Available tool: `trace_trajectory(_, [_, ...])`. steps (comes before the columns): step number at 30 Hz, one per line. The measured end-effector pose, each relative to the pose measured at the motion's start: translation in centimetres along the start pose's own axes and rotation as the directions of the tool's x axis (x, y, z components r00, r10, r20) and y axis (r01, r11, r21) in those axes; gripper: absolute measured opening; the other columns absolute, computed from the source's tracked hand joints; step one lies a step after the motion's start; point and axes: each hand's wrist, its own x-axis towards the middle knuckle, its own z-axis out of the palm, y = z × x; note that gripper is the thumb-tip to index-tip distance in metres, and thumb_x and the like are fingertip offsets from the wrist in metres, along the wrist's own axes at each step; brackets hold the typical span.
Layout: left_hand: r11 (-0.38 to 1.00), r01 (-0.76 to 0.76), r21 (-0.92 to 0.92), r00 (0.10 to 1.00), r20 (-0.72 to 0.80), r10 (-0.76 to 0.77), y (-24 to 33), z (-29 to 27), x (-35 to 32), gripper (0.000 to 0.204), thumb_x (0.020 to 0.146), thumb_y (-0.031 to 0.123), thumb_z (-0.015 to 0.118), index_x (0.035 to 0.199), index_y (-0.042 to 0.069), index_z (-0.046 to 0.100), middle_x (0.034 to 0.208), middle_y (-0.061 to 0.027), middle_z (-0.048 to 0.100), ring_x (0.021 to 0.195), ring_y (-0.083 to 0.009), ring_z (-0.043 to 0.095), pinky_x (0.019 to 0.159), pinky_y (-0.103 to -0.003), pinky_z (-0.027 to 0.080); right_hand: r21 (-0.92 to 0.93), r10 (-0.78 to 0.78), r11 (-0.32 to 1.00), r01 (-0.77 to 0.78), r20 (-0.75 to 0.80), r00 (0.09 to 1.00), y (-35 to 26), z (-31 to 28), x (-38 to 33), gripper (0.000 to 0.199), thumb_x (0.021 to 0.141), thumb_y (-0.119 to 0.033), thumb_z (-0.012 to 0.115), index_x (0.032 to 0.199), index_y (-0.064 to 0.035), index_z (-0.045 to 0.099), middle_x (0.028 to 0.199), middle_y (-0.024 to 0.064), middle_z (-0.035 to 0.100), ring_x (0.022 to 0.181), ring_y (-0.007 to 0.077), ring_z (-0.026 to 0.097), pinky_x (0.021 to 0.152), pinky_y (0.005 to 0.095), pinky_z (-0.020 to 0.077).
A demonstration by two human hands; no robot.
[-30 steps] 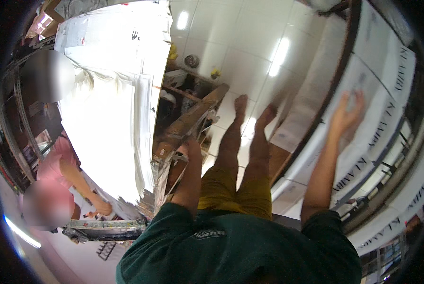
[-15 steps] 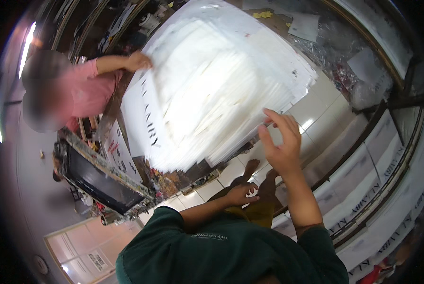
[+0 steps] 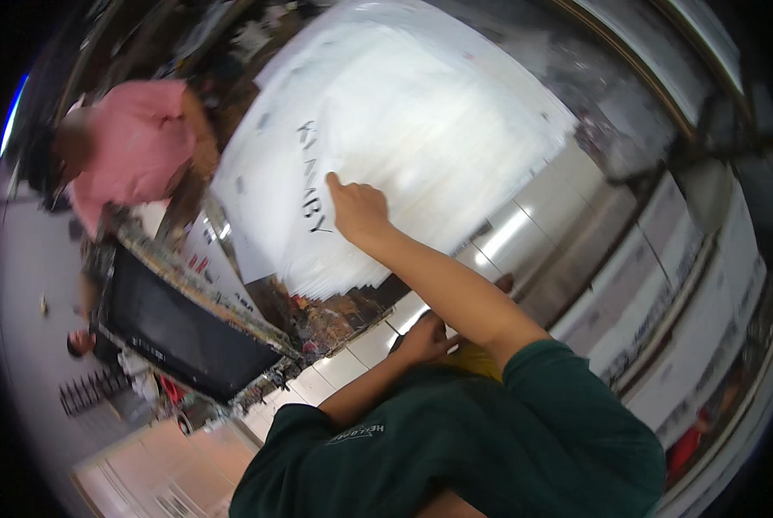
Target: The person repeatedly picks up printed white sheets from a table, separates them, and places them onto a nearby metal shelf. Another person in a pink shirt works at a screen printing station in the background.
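My right hand [image 3: 358,211] reaches over a broad white pile of sheets [image 3: 438,129]. Its index finger points out and the others are curled, closed at the top white sheet [image 3: 266,198] beside the dark printed letters [image 3: 311,186]; the thumb is hidden. Close to my body, my left hand [image 3: 425,337] hangs low with loosely bent fingers and nothing seen in it. Wrinkles run across the pile's surface, and its near edge shows many stacked layers.
A co-worker in a pink shirt [image 3: 140,142] stands at the far left of the pile. A black framed screen [image 3: 188,319] lies at left. Printed white sheets [image 3: 620,302] rest on racks at right. Clear plastic [image 3: 615,129] is heaped beyond the pile.
My right hand has swung left from beside the pile onto the printed sheet. The lettering now lies farther right. The co-worker's hand has left the sheet's edge.
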Motion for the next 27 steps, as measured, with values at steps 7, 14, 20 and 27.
trace_trajectory(7, [0.999, 0.029, 0.042, 0.993, 0.114, -0.034, -2.4, -0.1, 0.0, 0.029, 0.071, 0.019, 0.063, 0.093, 0.001, 0.058, 0.090, -0.0166, 0.060, 0.084, -0.0320, 0.058, 0.073, -0.037, 0.045, 0.554, 0.209, 0.833, -0.008, -0.302, 0.930, 3.2, -3.1, -2.0, 0.022, 0.067, 0.000, 0.051, 0.088, -0.0048, 0.053, 0.079, 0.0162, 0.059, 0.063, 0.0288, 0.057, 0.061, 0.0370, 0.0451])
trace_trajectory(14, [0.884, 0.177, 0.433, 0.876, 0.341, -0.342, -18.6, 7.2, -0.9, 0.045, 0.067, 0.041, 0.064, 0.098, 0.010, 0.053, 0.104, -0.0147, 0.051, 0.103, -0.0323, 0.044, 0.086, -0.041, 0.038, 0.721, 0.355, 0.690, -0.070, -0.252, 0.900, 12.6, -13.8, -16.1, 0.033, 0.070, 0.004, 0.049, 0.100, -0.0030, 0.060, 0.085, 0.0062, 0.061, 0.056, 0.0055, 0.051, 0.051, 0.0203, 0.0422])
trace_trajectory(20, [0.766, 0.087, 0.637, 0.724, 0.488, -0.487, -22.9, 10.8, 0.2, 0.063, 0.067, 0.049, 0.062, 0.112, 0.008, 0.046, 0.114, -0.0146, 0.047, 0.107, -0.0312, 0.043, 0.088, -0.040, 0.037, 0.650, 0.508, 0.760, 0.011, -0.604, 0.613, 20.0, -13.9, -29.6, 0.030, 0.072, 0.005, 0.053, 0.101, 0.0012, 0.059, 0.099, 0.0090, 0.057, 0.083, 0.0120, 0.053, 0.068, 0.0215, 0.0438])
trace_trajectory(27, [0.799, 0.242, 0.550, 0.737, 0.432, -0.520, -28.3, 16.8, -1.3, 0.071, 0.069, 0.051, 0.059, 0.126, 0.013, 0.037, 0.131, -0.0114, 0.034, 0.118, -0.0299, 0.035, 0.095, -0.044, 0.033, 0.617, 0.649, 0.759, -0.208, -0.740, 0.176, 27.2, -8.5, -42.8, 0.034, 0.069, 0.012, 0.050, 0.101, 0.0022, 0.058, 0.100, 0.0099, 0.057, 0.087, 0.0142, 0.054, 0.073, 0.0232, 0.0428])
